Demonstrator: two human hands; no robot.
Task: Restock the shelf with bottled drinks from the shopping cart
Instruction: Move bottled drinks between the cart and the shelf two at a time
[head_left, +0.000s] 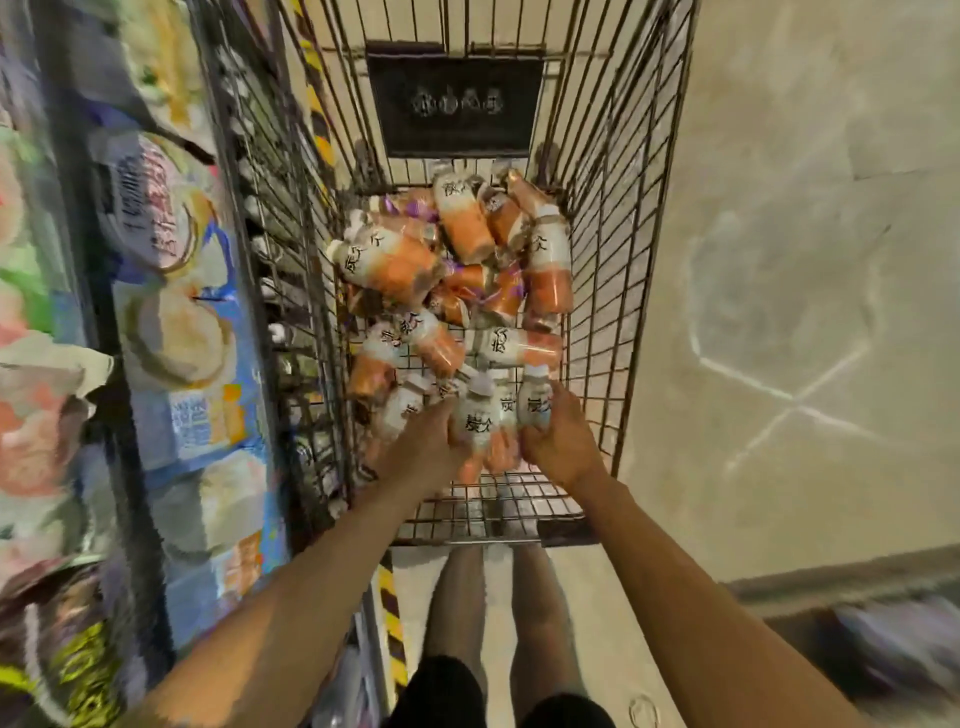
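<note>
Both hands reach into the near end of the shopping cart (631, 270), where a heap of white-and-orange bottled drinks (462, 244) lies jumbled on its wire floor. The left hand (418, 454) has its fingers curled round the centre bottle (480, 418). The right hand (558, 441) grips the outer bottle (537, 405), nearer the cart's right wall. Motion blur hides how firm either hold is. The likely risk is that lifting bottles out of so loose a pile lets one slip from the fingers, or sets its neighbours rolling and wedging against the wire. The shelf (176, 332) to be restocked runs along the cart's left side, crowded with bright, blurred packets. Right of the cart, a bare concrete floor (810, 130) carries chalk marks (779, 374). Yellow-and-black hazard tape (392, 608) shows below the cart's near edge.
</note>
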